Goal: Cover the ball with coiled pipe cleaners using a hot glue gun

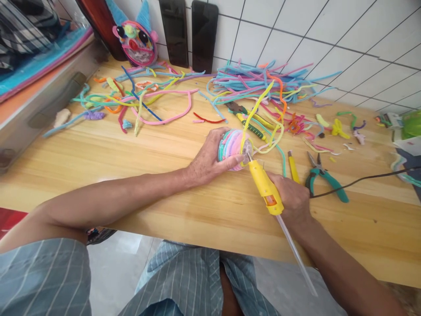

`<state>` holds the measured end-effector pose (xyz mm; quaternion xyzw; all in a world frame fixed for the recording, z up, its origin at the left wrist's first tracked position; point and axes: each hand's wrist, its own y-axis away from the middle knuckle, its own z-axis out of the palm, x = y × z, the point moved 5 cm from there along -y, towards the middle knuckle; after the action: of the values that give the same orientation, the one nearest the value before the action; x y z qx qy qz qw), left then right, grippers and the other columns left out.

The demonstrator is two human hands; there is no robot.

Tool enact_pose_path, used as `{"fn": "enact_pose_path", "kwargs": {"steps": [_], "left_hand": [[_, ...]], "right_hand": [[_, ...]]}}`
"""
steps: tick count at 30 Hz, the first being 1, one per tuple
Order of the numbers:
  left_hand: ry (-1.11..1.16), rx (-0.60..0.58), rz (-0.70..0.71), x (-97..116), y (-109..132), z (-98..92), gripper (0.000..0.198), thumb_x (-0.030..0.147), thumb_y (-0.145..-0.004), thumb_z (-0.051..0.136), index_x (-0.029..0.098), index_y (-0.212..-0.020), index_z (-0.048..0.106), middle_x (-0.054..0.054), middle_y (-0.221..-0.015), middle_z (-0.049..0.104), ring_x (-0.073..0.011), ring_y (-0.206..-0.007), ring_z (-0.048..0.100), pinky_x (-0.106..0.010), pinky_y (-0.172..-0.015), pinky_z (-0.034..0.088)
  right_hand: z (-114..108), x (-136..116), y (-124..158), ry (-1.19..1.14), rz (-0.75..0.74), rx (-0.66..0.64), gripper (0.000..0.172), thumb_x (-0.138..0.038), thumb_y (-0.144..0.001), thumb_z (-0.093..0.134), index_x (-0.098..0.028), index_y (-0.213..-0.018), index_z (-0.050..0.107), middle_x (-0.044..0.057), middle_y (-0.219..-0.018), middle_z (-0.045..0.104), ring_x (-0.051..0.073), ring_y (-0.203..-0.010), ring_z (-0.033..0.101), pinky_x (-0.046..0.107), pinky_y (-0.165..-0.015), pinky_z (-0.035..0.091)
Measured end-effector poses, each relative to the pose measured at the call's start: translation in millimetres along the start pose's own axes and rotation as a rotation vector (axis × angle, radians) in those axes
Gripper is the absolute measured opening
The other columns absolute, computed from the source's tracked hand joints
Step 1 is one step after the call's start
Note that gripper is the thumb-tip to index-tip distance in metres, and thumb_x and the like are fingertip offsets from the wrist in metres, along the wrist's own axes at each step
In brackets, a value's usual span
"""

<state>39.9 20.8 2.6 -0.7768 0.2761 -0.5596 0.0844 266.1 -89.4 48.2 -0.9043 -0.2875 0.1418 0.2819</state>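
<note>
My left hand (210,159) is closed around a small round form wrapped in pastel pipe cleaners (230,142), its clear end turned to the right. A yellow pipe cleaner (259,105) rises from that end, and other yellow strands loop off to its right. In my right hand (291,195) is a yellow hot glue gun (265,186). Its metal nozzle meets the clear end beside my left thumb, though I cannot make out any glue. A long clear glue stick (297,256) sticks out of the gun's back.
Pliers with teal handles (329,177) and a yellow cutter (292,166) lie right of the gun, near its black cord (362,179). Pipe cleaners (263,83) are heaped at the back. A decorated face figure (136,41) and two phones (204,37) stand against the tiled wall.
</note>
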Motion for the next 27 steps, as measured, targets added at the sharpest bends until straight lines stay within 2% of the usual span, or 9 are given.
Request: {"fn": "enact_pose_path", "kwargs": {"steps": [8, 17, 22, 25, 27], "left_hand": [[-0.002, 0.011, 0.008, -2, 1, 0.5, 0.08, 0.078, -0.099, 0.072, 0.025, -0.155, 0.048, -0.019, -0.157, 0.063, -0.0358, -0.149, 0.062, -0.058, -0.129, 0.052], [-0.021, 0.012, 0.022, -1, 0, 0.8, 0.079, 0.077, -0.1, 0.07, 0.024, -0.155, 0.048, -0.019, -0.156, 0.063, -0.0363, -0.148, 0.062, -0.056, -0.128, 0.051], [-0.059, -0.025, 0.115, 7, 0, 4.3, 0.075, 0.077, -0.1, 0.07, 0.024, -0.151, 0.051, -0.016, -0.146, 0.067, -0.0348, -0.138, 0.065, -0.055, -0.122, 0.054], [-0.062, -0.012, 0.085, 6, 1, 4.2, 0.076, 0.078, -0.101, 0.068, 0.024, -0.152, 0.05, -0.016, -0.147, 0.066, -0.034, -0.138, 0.065, -0.053, -0.122, 0.055], [-0.051, -0.013, 0.063, 4, 1, 4.0, 0.078, 0.079, -0.1, 0.069, 0.025, -0.154, 0.049, -0.016, -0.149, 0.065, -0.0343, -0.14, 0.064, -0.054, -0.123, 0.055]], "right_hand": [[0, -1, 1, 0.003, 0.011, -0.004, 0.033, -0.018, -0.108, 0.052, -0.022, -0.132, 0.074, 0.003, -0.084, 0.08, 0.021, -0.067, 0.071, 0.03, -0.067, 0.053], [-1, -3, -3, 0.053, 0.018, -0.013, 0.029, -0.014, -0.107, 0.051, -0.019, -0.121, 0.077, 0.004, -0.078, 0.08, 0.02, -0.06, 0.071, 0.03, -0.061, 0.052], [1, 11, 0, 0.054, 0.119, -0.033, 0.029, -0.026, -0.108, 0.056, -0.019, -0.122, 0.08, 0.006, -0.081, 0.083, 0.022, -0.066, 0.077, 0.032, -0.064, 0.056], [-3, 21, 9, 0.019, 0.219, -0.043, 0.026, -0.033, -0.108, 0.065, -0.023, -0.125, 0.081, 0.007, -0.087, 0.086, 0.024, -0.073, 0.081, 0.033, -0.068, 0.059], [-6, 23, 15, -0.005, 0.252, -0.072, 0.026, -0.032, -0.108, 0.064, -0.025, -0.127, 0.081, 0.007, -0.09, 0.087, 0.025, -0.075, 0.082, 0.034, -0.069, 0.059]]}}
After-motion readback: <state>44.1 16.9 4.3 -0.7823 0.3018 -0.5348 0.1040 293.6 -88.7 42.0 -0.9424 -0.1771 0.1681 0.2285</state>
